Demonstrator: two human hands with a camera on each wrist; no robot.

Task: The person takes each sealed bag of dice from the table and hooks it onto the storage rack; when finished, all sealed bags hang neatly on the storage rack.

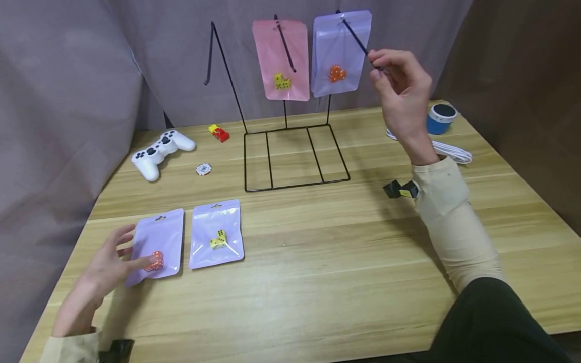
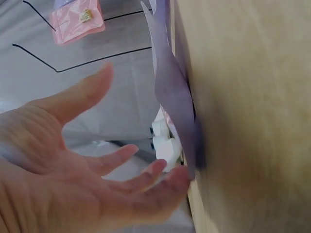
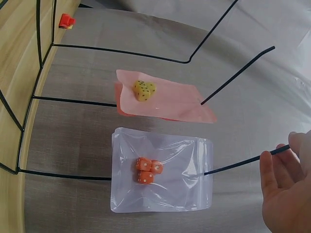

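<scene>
Beside the wire rack [image 1: 290, 151], the right hand [image 1: 401, 88] pinches the tip of the peg bearing the hung purple pouch [image 1: 340, 53]. Nearer the person than the rack, the left hand [image 1: 111, 262], fingers relaxed, touches a flat purple pouch [image 1: 159, 242] on the tabletop [image 1: 317, 252].

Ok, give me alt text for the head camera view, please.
A right hand pinches the tip of a wire rack hook holding a purple bag of orange dice; the left hand touches another purple bag on the wooden table.
</scene>
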